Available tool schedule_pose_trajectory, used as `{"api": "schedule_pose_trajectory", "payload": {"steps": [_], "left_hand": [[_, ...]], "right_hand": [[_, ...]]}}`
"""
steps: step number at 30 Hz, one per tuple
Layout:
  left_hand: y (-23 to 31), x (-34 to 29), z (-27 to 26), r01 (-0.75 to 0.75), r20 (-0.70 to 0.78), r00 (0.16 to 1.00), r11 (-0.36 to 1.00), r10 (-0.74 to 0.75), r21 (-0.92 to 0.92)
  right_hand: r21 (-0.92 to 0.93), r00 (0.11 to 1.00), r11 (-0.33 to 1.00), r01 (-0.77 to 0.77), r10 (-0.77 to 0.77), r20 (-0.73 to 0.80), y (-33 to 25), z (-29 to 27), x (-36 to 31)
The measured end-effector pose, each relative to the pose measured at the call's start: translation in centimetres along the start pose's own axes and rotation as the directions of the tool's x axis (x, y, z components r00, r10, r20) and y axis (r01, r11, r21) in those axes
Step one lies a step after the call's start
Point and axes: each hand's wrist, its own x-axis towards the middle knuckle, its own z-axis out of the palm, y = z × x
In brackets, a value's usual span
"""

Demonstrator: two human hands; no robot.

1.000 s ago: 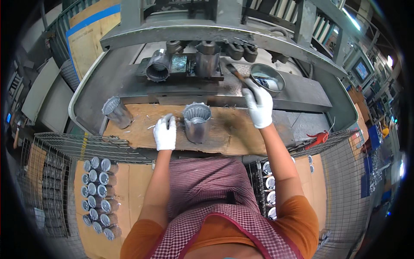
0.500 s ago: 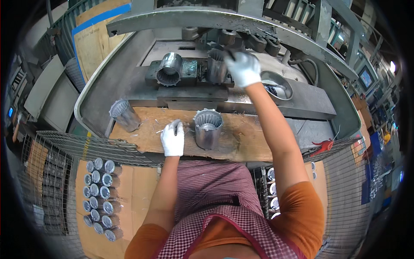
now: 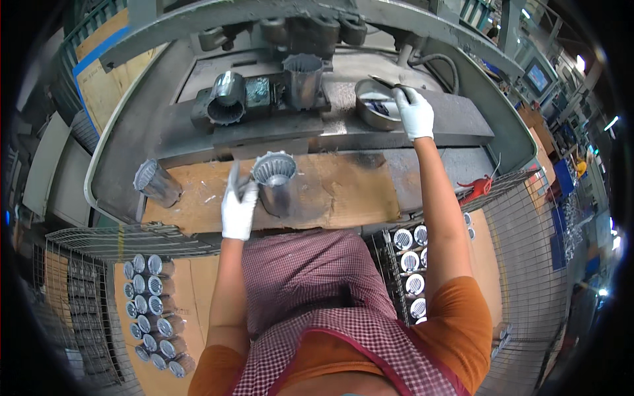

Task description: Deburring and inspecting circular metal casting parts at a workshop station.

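Note:
My right hand (image 3: 415, 113), in a white glove, pinches a slim dark stick-like tool (image 3: 383, 82) over the rim of a round metal bowl (image 3: 370, 120). The tool's kind cannot be made out. Inside the bowl are something pale and some dark pieces. My left hand (image 3: 239, 206), gloved too, is held with fingers apart at the left side of a finned metal motor housing (image 3: 276, 181) on the wooden board (image 3: 356, 191). Whether it touches the housing is unclear. On the machine fixture, one housing (image 3: 226, 99) lies tilted and another (image 3: 303, 82) stands upright.
Another housing (image 3: 157, 183) leans at the board's left end. Red-handled pliers (image 3: 477, 189) rest near the right wire basket (image 3: 522, 251). Several housings (image 3: 155, 285) stand on cardboard at lower left, more (image 3: 411, 262) at lower right. A metal beam (image 3: 264, 26) crosses above the fixture.
My right hand has moved from the upright housing on the fixture to the bowl on the right. My left hand has come up beside the housing on the board, fingers spreading. The view has shifted.

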Motion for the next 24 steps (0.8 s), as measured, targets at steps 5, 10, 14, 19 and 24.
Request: {"api": "schedule_pose_trajectory", "payload": {"steps": [5, 10, 14, 19, 24], "left_hand": [[3.6, 0.0, 2.3, -0.182, 0.083, 0.983, 0.826, 0.163, 0.534], [4.6, -2.5, 3.2, -0.536, 0.206, 0.828, 0.629, 0.521, 0.563], [6.7, -4.8, 4.2, -0.649, 0.265, 0.748, 0.586, 0.608, 0.485], [9.8, -6.6, 5.6, -0.734, 0.34, 0.68, 0.599, 0.65, 0.322], [10.8, -7.9, 6.6, -0.685, 0.351, 0.721, 0.691, 0.598, 0.231]], "right_hand": [[-0.2, 0.975, 0.98, 0.008, 0.036, 0.218, 4.4, 0.8, -3.3], [-0.44, 0.997, 0.897, 0.024, 0.009, 0.072, 5.3, -2.1, -6.9], [-0.117, 0.984, 0.978, 0.171, -0.163, 0.072, 2.5, -4.8, -11.4], [0.29, 0.909, 0.939, -0.184, 0.05, 0.414, -0.8, -6.6, -18.6], [0.549, 0.64, 0.431, -0.716, 0.092, 0.763, -1.0, -7.0, -22.3]]}}
